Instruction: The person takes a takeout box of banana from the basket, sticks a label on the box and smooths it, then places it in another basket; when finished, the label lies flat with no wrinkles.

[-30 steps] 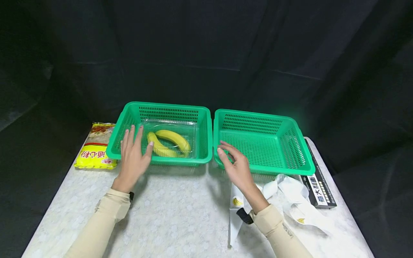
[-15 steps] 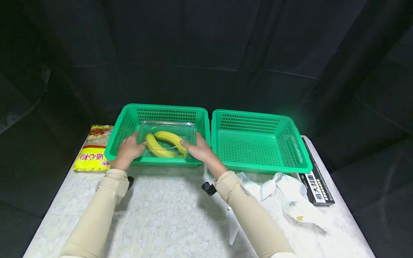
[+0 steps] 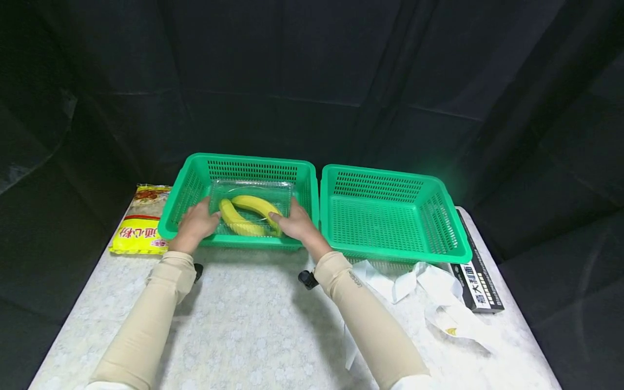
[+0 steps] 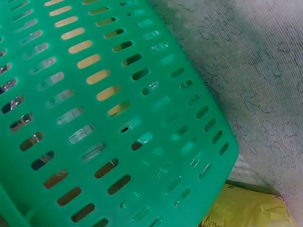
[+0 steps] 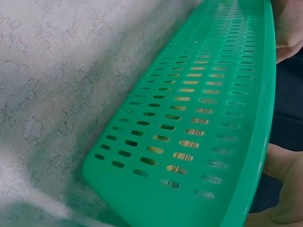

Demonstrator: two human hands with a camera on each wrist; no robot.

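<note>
Two yellow bananas (image 3: 255,204) lie in a clear plastic box (image 3: 251,188) inside the left green basket (image 3: 258,159). My left hand (image 3: 196,223) holds the box's left side, thumb over its front corner. On the opposite side, my right hand (image 3: 298,221) grips it with the thumb toward the bananas. Both hands reach over the basket's front rim, and their fingers are partly hidden. In the left wrist view the basket's slotted wall (image 4: 189,165) covers the hand. The right wrist view shows part of the right hand (image 5: 289,182) behind the rim.
A second green basket (image 3: 375,219) stands close on the right. A yellow pasta bag (image 3: 138,233) lies at the left, and a black box (image 3: 480,287) at the right. Crumpled white strips with banana pictures (image 3: 443,284) lie in front of the right basket.
Both hands have come down into the left basket, the right one moving left from near the right basket. They have taken hold of the clear box's two sides.
</note>
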